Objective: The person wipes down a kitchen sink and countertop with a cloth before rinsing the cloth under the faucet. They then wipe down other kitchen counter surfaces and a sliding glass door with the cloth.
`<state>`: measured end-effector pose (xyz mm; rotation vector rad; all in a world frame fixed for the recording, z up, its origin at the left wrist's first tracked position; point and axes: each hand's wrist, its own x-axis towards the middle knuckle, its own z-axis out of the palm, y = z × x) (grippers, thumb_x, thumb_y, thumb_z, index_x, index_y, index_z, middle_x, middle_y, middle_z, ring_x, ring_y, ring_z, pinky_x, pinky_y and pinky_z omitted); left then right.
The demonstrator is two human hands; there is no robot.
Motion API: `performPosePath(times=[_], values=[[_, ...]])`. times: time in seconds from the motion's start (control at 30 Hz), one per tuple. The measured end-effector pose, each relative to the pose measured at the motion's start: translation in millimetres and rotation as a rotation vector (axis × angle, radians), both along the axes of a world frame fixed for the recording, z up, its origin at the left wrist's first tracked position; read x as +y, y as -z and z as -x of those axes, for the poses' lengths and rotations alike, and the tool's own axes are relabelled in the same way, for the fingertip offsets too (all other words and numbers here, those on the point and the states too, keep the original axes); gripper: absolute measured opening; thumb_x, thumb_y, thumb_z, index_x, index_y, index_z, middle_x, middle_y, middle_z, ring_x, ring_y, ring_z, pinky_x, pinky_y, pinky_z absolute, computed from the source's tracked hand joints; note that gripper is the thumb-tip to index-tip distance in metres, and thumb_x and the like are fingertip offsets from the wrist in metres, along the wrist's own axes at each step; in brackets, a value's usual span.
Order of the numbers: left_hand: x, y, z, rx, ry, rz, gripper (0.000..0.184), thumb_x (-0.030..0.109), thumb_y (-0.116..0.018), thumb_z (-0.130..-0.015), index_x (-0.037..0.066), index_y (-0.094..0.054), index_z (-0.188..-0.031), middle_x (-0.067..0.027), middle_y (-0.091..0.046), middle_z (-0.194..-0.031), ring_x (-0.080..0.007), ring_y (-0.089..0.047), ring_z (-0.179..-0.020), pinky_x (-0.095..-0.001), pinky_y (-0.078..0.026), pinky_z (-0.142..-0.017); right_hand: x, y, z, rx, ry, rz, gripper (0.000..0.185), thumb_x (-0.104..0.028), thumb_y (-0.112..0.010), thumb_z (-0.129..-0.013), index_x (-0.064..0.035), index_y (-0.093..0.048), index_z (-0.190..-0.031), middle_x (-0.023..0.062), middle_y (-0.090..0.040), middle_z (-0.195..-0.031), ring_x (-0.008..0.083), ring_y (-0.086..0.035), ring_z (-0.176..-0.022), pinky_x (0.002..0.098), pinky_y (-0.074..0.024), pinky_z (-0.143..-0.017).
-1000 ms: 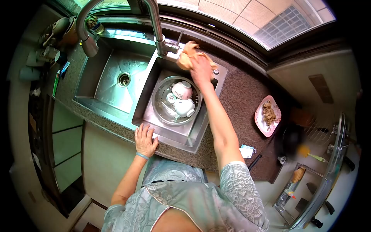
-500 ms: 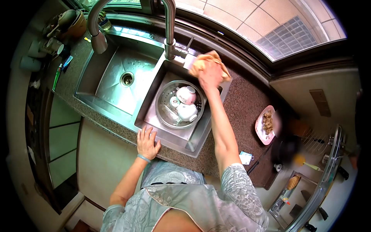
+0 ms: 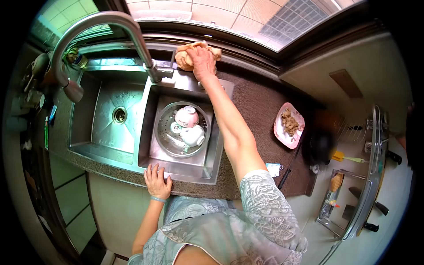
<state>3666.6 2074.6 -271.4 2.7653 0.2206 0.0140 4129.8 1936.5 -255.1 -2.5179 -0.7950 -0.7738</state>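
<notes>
Cloth (image 3: 184, 58)'s moved back toward the window (image 3: 240, 22), bunched in the right hand (image 3: 204, 65); left hand (image 3: 158, 183)'s open on the sink rim (image 3: 187, 177). Careless sideways swipe could knock that nearby tap handle (image 3: 166, 73), tbh.

A light orange tone is noted on the cloth (image 3: 185, 56). Pink and white are shown on the oblong dish (image 3: 282, 138), and pale grey-green with a leafy, floral pattern is observed on the clothing (image 3: 265, 194).
</notes>
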Motion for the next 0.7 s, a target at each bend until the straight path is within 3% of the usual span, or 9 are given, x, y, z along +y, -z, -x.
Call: performPosePath(times=[0.2, 0.3, 0.33, 0.37, 0.43, 0.5, 0.53, 0.6, 0.7], values=[[0, -1, 1, 0.0, 0.011, -0.023, 0.041, 0.03, -0.06, -0.08, 0.008, -0.057, -0.114, -0.0125, -0.048, -0.131, -0.0386, -0.034, -0.134, -0.0576, -0.022, -0.111, -93, 1, 23, 0.015, 0.115, -0.06, 0.055, 0.0, -0.07, -0.066, -0.0163, -0.057, -0.118, 0.0106, -0.058, -0.109, 0.0311, -0.054, -0.107, 0.0426, -0.0436, -0.095], [-2, 1, 0, -0.014, 0.012, -0.032, 0.04, 0.03, -0.06, -0.081, 0.008, -0.057, -0.114, -0.0127, -0.048, -0.131, -0.0388, -0.034, -0.134, -0.0577, -0.022, -0.111, -193, 44, 24, 0.012, 0.377, 0.062, 0.035, -0.026, -0.056, -0.094, -0.0101, -0.051, -0.125, 0.0156, -0.05, -0.117, 0.0315, -0.047, -0.111, 0.0398, -0.0382, -0.101], [-2, 0, -1, -0.013, 0.011, -0.029, 0.04, 0.029, -0.06, -0.081, 0.008, -0.056, -0.114, -0.0129, -0.048, -0.131, -0.0389, -0.034, -0.134, -0.0578, -0.022, -0.111, -207, 17, 35, 0.433, 0.506, -0.397, 0.043, -0.037, -0.048, -0.098, -0.0061, -0.047, -0.128, 0.0179, -0.049, -0.115, 0.0334, -0.046, -0.11, 0.04, -0.0371, -0.101], [-2, -1, -1, -0.012, 0.011, -0.026, 0.04, 0.029, -0.06, -0.081, 0.008, -0.056, -0.114, -0.013, -0.048, -0.131, -0.039, -0.034, -0.134, -0.0578, -0.022, -0.111, -239, 34, 35, 0.42, 0.599, -0.375, 0.056, -0.047, -0.043, -0.098, -0.0021, -0.042, -0.132, 0.0216, -0.047, -0.123, 0.0344, -0.046, -0.116, 0.0386, -0.0356, -0.102], [-3, 0, 0, -0.014, 0.013, -0.031, 0.04, 0.029, -0.059, -0.081, 0.007, -0.056, -0.114, -0.0133, -0.048, -0.131, -0.0391, -0.034, -0.134, -0.0578, -0.022, -0.111, -264, 34, 44, 0.303, 0.826, -0.416, 0.056, -0.04, -0.047, -0.098, -0.0034, -0.037, -0.139, 0.0278, -0.042, -0.133, 0.0395, -0.043, -0.123, 0.042, -0.0339, -0.105], [-3, -1, 0, -0.015, 0.041, -0.031, 0.04, 0.029, -0.059, -0.082, 0.007, -0.056, -0.115, -0.0136, -0.048, -0.131, -0.0392, -0.034, -0.134, -0.0579, -0.022, -0.111, -270, 48, 52, 0.332, 1.026, -0.064, 0.053, -0.027, -0.046, -0.097, -0.0043, -0.032, -0.143, 0.0344, -0.036, -0.138, 0.0477, -0.039, -0.126, 0.0491, -0.0318, -0.107], [-4, -2, 0, -0.013, 0.033, -0.039, 0.04, 0.028, -0.059, -0.082, 0.006, -0.056, -0.115, -0.014, -0.048, -0.131, -0.0394, -0.034, -0.134, -0.0579, -0.022, -0.111, -271, 55, 54, 0.296, 0.964, -0.134, 0.054, -0.015, -0.046, -0.094, -0.0024, -0.03, -0.144, 0.0372, -0.034, -0.137, 0.0519, -0.039, -0.122, 0.0534, -0.0325, -0.105], [-3, 0, 1, -0.017, 0.034, -0.058, 0.039, 0.028, -0.058, -0.083, 0.005, -0.057, -0.114, -0.0147, -0.049, -0.13, -0.0396, -0.034, -0.133, -0.0582, -0.022, -0.111, -260, 62, 56, 0.327, 0.975, -0.05, 0.051, -0.013, -0.05, -0.089, 0.0043, -0.037, -0.136, 0.0333, -0.047, -0.124, 0.0469, -0.044, -0.119, 0.0521, -0.0349, -0.104], [-7, -4, 0, -0.017, 0.044, -0.077, 0.038, 0.027, -0.058, -0.083, 0.005, -0.058, -0.114, -0.0145, -0.049, -0.13, -0.0392, -0.034, -0.134, -0.0581, -0.021, -0.111, -237, 70, 70, 0.137, 0.838, -0.016, 0.023, -0.011, -0.054, -0.084, 0.0005, -0.053, -0.104, 0.0248, -0.053, -0.111, 0.0426, -0.046, -0.112, 0.0527, -0.038, -0.098]])
